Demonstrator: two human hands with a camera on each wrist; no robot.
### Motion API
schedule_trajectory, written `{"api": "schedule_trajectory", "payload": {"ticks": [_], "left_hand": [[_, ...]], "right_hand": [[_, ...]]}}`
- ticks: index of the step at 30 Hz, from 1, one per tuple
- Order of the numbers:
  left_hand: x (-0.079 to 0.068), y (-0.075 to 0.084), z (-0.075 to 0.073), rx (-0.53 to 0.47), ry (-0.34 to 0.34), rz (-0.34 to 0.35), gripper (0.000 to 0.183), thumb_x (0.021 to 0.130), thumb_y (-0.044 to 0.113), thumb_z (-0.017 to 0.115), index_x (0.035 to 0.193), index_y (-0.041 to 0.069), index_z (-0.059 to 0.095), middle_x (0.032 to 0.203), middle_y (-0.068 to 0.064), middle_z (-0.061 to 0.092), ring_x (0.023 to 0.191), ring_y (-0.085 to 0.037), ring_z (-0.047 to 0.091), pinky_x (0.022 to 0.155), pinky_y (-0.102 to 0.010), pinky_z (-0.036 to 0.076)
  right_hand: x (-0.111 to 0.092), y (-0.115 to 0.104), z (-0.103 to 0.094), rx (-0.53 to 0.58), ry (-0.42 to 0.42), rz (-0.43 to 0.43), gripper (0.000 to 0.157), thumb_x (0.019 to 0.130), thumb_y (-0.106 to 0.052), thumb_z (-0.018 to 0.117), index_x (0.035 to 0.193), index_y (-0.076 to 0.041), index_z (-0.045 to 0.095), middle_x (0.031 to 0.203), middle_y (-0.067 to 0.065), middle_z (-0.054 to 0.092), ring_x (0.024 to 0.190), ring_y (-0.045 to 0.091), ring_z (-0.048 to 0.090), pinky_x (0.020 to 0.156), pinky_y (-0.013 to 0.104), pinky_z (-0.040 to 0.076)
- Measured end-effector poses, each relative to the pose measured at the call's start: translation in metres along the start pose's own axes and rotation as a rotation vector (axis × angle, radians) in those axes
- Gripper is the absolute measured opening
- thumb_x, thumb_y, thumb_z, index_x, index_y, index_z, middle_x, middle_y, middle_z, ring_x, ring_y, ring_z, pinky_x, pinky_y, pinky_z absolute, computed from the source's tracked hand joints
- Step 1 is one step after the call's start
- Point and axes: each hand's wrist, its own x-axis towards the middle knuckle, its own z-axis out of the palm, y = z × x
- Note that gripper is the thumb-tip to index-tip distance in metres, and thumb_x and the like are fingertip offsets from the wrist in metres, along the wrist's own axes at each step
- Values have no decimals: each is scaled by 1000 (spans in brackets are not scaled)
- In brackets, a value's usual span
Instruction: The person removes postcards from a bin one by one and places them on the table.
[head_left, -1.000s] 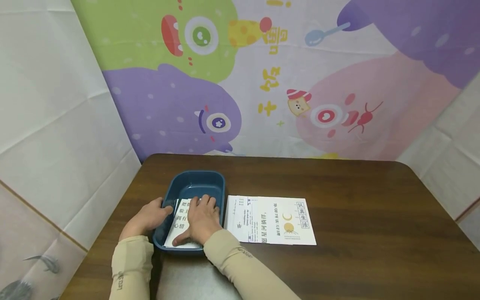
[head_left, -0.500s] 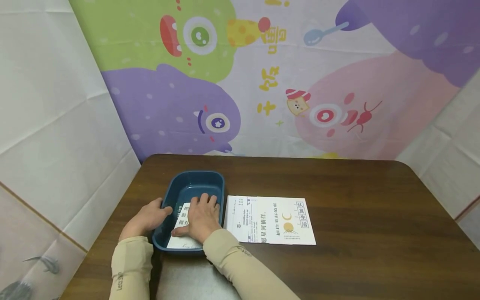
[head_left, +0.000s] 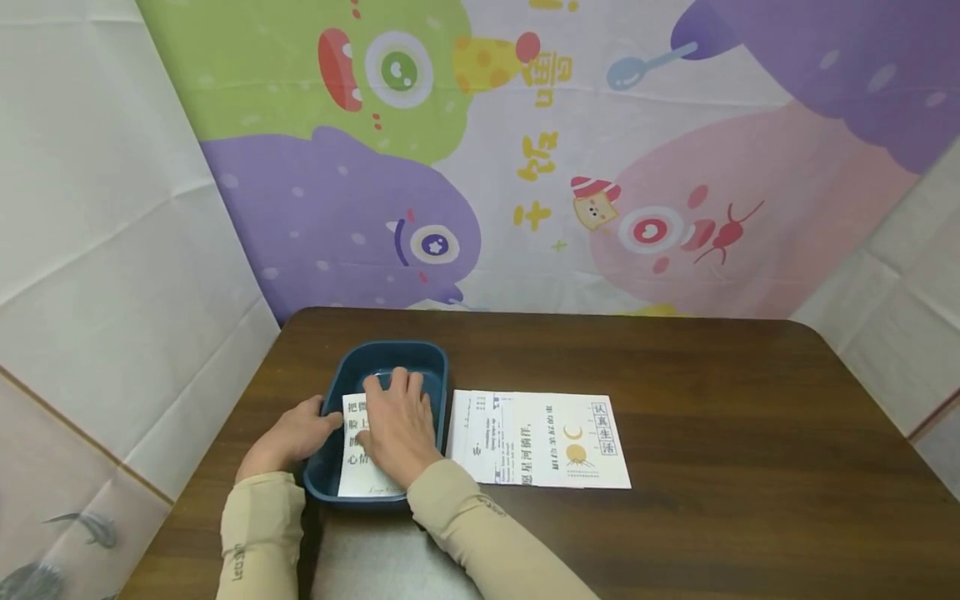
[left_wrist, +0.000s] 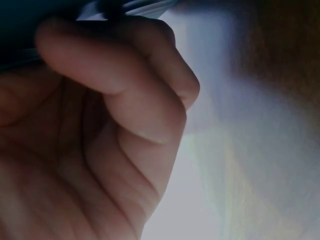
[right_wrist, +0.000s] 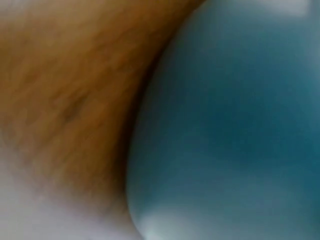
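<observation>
The white rectangular paper card with black printed characters [head_left: 356, 468] lies in the near half of the deep blue, round-cornered tray [head_left: 393, 357], which stands at the left of the dark brown wooden table [head_left: 735, 433]; compared with half a second ago, the right hand [head_left: 401, 427] reaches a little farther toward the far end, its fingers closer together, and more printed card shows to its left; whether this is the same card or another I cannot tell; the change suggests that cards are being handled or adjusted inside the tray, a step apparently unfinished; the card looks flat and crisp, with a column of large characters along its left side and faint script near its near edge, its right part hidden under the palm; the right hand's fingers bend slightly over it, but whether they pinch it or only rest there cannot be told; the left hand [head_left: 294, 435] grips the tray's left rim, thumb inside and fingers curled outside; just right of the tray, the overlapping row of white printed cards [head_left: 536, 442] lies flat, untouched by either hand.
</observation>
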Motion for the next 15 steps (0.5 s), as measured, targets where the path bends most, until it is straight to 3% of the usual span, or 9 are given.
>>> {"api": "schedule_trajectory", "payload": {"ticks": [3,6,10,15], "left_hand": [[-1,1,0,3,6,7,58,103,31,42,142,-12,39,139,-38,50,116,-44,59,95,-56,53],[-1,1,0,2,2,11,57,103,32,42,140,-11,41,137,-37,52,113,-43,59,94,-55,53],[-2,-2,-1,-31,-6,28,65,103,40,43,145,-10,38,143,-38,47,118,-44,57,98,-58,51],[-3,-3,0,-42,0,58,73,102,43,44,148,-12,33,149,-39,41,125,-47,53,104,-62,47]], "right_hand": [[0,3,-6,109,57,-91,40,90,-22,76,127,-22,61,115,2,57,103,16,52,80,27,53],[-1,6,-11,315,95,-128,30,92,-13,73,121,-19,66,110,0,67,93,10,62,76,19,53],[-3,5,-16,537,124,-105,33,93,-17,73,124,-20,64,103,2,76,79,6,65,68,13,50],[-11,5,-23,563,56,-160,44,99,-21,64,141,-23,50,81,2,72,57,-3,56,49,13,43]]}}
